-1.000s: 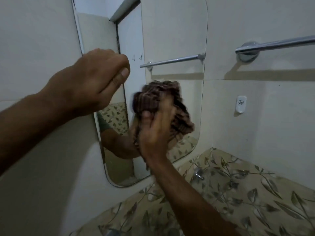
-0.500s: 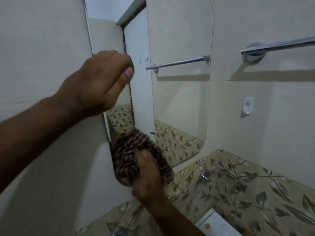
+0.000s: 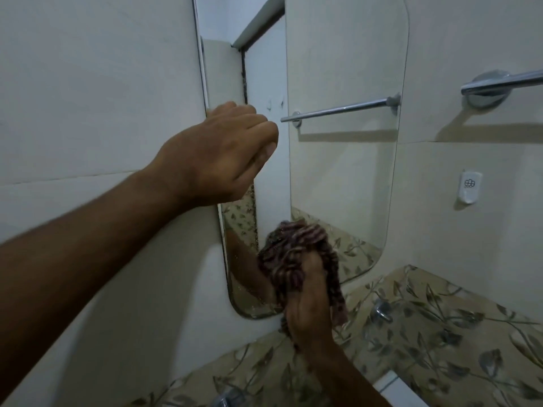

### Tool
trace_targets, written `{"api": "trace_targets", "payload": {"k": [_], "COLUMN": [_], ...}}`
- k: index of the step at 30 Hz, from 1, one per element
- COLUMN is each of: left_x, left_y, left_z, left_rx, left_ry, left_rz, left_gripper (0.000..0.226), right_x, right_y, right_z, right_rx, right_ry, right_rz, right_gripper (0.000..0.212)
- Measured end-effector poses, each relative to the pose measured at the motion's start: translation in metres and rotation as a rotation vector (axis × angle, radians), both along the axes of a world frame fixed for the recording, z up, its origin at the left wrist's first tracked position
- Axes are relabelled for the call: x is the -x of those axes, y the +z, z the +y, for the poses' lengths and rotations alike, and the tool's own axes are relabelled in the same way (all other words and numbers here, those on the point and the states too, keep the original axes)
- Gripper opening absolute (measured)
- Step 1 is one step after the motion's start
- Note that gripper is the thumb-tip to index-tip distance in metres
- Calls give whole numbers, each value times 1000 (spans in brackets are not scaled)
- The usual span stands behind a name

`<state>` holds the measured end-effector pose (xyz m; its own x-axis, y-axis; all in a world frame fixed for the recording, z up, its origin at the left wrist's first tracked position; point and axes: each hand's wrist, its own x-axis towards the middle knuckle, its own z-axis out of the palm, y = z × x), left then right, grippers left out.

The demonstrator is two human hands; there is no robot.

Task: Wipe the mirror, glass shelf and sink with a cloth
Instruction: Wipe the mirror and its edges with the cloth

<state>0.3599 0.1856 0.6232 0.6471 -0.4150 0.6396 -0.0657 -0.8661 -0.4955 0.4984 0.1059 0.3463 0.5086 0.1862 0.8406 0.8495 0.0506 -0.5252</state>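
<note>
Cloth [image 3: 296, 259] is bunched in my right hand [image 3: 311, 312], fingers wrapped tight around the wad so it gives me a thick pad to push with, and I press it flat against the lower part of the mirror [image 3: 343, 160], close to the bottom left corner. That corner looks speckled with spots, so I judge this is where the rubbing matters most right now. I keep my wrist under the cloth, forearm coming up from below, because that lets me lean weight into the glass.

My left hand [image 3: 223, 160] sits higher, at the mirror's left edge, fingers curled into a loose fist with nothing in its grip. The knuckles appear to rest on or just beside the edge; I cannot tell whether they truly touch. I hold it there, I think, to steady myself and the glass while the other hand scrubs.

Reflected in the mirror is the towel rail [image 3: 499, 83] that is mounted on the wall to the right, well clear of my work. Leaf-patterned tiles [image 3: 440, 333] run below. The shelf and the sink are not clearly in view, so by my reckoning the mirror is the step in hand and those two are not yet reached.
</note>
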Motion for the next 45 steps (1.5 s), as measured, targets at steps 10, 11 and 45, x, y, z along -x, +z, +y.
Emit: {"api": "trace_targets", "payload": {"k": [10, 11, 45], "left_x": [-3, -2, 15], "left_y": [1, 1, -21], "left_z": [0, 1, 3], "left_rx": [-8, -2, 423], "left_ry": [27, 30, -213], "left_rz": [-7, -9, -593], "left_gripper": [23, 23, 29], "right_x": [68, 74, 49], "right_y": [43, 27, 133], "right_z": [26, 27, 34], "right_rx": [71, 128, -120], "right_ry": [-124, -147, -367], "right_rz": [-379, -443, -526], "right_gripper": [54, 55, 53]}}
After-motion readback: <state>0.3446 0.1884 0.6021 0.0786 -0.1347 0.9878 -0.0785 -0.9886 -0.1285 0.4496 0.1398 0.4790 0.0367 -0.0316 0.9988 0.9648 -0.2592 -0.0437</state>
